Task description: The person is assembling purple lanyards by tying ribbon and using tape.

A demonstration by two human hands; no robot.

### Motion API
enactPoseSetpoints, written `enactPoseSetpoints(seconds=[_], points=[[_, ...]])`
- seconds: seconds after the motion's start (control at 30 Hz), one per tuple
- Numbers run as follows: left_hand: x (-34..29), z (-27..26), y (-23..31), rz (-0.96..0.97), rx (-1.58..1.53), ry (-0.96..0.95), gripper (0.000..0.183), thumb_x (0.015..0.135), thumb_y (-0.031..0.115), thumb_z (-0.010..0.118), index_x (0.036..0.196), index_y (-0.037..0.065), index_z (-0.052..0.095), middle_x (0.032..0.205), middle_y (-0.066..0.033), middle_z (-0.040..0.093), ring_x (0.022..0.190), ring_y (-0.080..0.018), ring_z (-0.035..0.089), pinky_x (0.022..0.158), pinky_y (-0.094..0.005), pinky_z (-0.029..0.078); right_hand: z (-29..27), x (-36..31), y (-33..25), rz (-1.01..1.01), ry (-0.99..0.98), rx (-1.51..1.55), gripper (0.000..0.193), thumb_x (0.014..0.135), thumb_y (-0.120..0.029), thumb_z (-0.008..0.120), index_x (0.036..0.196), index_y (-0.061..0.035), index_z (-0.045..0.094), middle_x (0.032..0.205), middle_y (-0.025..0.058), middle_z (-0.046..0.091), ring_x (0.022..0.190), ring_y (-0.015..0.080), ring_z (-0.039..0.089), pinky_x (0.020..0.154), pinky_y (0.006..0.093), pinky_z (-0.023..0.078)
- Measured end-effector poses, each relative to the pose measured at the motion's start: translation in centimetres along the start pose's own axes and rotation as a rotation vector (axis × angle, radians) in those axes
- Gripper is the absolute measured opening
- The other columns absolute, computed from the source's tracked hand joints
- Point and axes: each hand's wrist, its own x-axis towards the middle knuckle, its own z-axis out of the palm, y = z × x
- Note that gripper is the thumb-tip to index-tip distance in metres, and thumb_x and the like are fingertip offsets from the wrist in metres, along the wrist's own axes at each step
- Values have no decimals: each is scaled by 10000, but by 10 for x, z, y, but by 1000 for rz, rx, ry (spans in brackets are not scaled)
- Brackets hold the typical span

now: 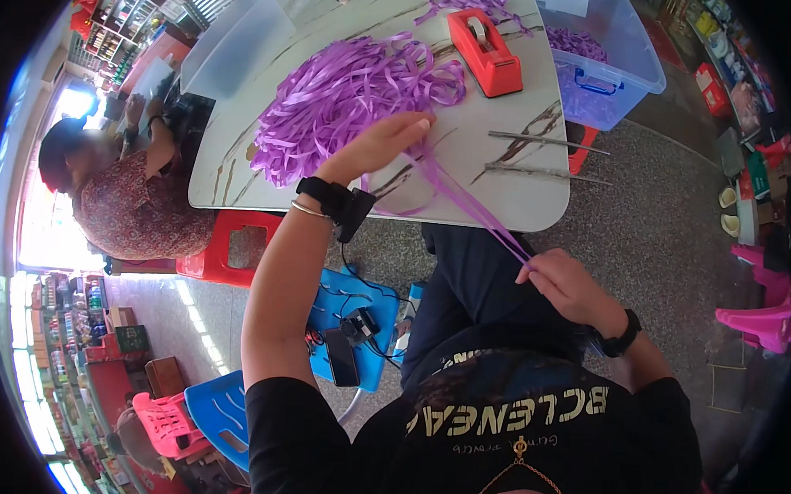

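A big loose pile of purple ribbon covers the middle of the white marbled table. My left hand lies over its near right edge, fingers closed on the ribbon; their undersides are hidden. From there, a few flat strands stretch tight across the table's front edge toward me. Above my lap, my right hand pinches the other end of these strands between thumb and fingers. One slack loop of ribbon hangs below my left wrist at the table edge.
Behind the pile stands a red tape dispenser. Two thin metal rods stick out over the right edge. A clear tub with purple ribbon is at right. Another person sits at left. A blue stool holds a phone and cables.
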Motion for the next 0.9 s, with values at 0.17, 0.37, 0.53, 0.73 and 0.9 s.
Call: enactPoseSetpoints(seconds=[0.17, 0.37, 0.53, 0.73, 0.9], points=[[4, -18, -16, 65, 175, 43, 361, 898, 299, 485, 1158, 57, 549, 1099, -80, 564, 1015, -177, 508, 888, -269, 377, -10, -10, 0, 221, -75, 72, 123, 851, -95, 465, 844, -36, 573, 765, 108, 592, 759, 271, 575, 695, 342, 428], [8, -27, -30, 85, 323, 171, 373, 926, 283, 445, 1194, 33, 512, 1241, -93, 483, 1169, -187, 428, 985, -278, 315, -16, -42, 15, 394, -261, 126, 168, 850, -117, 463, 902, -26, 595, 800, 138, 615, 737, 278, 600, 658, 345, 454], [10, -30, -37, 95, 269, 171, 365, 926, 268, 445, 1197, 33, 508, 1281, -93, 443, 1191, -183, 404, 1004, -276, 289, -25, -83, 44, 602, -605, 77, 176, 818, -146, 485, 885, -53, 619, 760, 134, 616, 716, 301, 604, 631, 369, 474], [12, -33, -13, 31, 315, 154, 291, 882, 196, 521, 1143, 74, 560, 1122, -82, 571, 1023, -177, 532, 884, -265, 402, -44, -129, 58, 590, -570, -708, 136, 808, -149, 497, 826, -79, 611, 742, 129, 607, 699, 321, 590, 602, 392, 465], [-3, -41, 46, -30, 565, 341, 239, 863, 145, 547, 1085, 65, 590, 962, -56, 634, 886, -142, 583, 803, -250, 439, -68, -69, 4, 461, -58, -38, 205, 828, -97, 495, 1017, -49, 560, 794, 130, 587, 697, 247, 593, 622, 337, 454]])
